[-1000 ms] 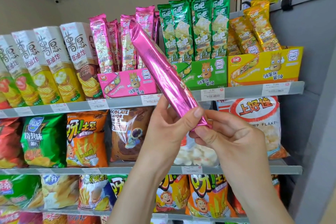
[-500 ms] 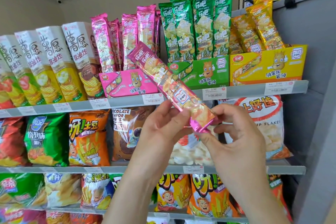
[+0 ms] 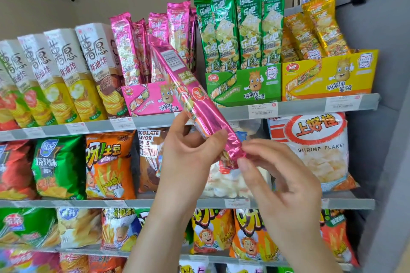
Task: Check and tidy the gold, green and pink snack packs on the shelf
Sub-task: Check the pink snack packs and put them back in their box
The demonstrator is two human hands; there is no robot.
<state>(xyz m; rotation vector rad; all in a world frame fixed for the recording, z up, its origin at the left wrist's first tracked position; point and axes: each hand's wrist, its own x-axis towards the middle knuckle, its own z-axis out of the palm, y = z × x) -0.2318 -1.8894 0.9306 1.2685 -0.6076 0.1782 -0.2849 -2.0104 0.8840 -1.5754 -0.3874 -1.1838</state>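
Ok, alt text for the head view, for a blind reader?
Two hands hold a pink snack pack tilted before shelves: the left hand grips its lower part, the right hand pinches its end. Behind, pink packs, green packs and gold packs stand in boxes.

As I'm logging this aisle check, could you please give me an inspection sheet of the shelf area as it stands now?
Surface: top shelf, grey rail with price tags.
Job's things: pink snack pack held tilted before the shelf; pink packs, green packs and gold packs stand in matching display boxes.
Clutter: nothing seen.
Grips: left hand holds the pink snack pack's lower half; right hand pinches its bottom end.
Cables: nothing seen.
Surroundings: crisp boxes to the left; shrimp flakes bag and crisp bags below; grey side panel at right.
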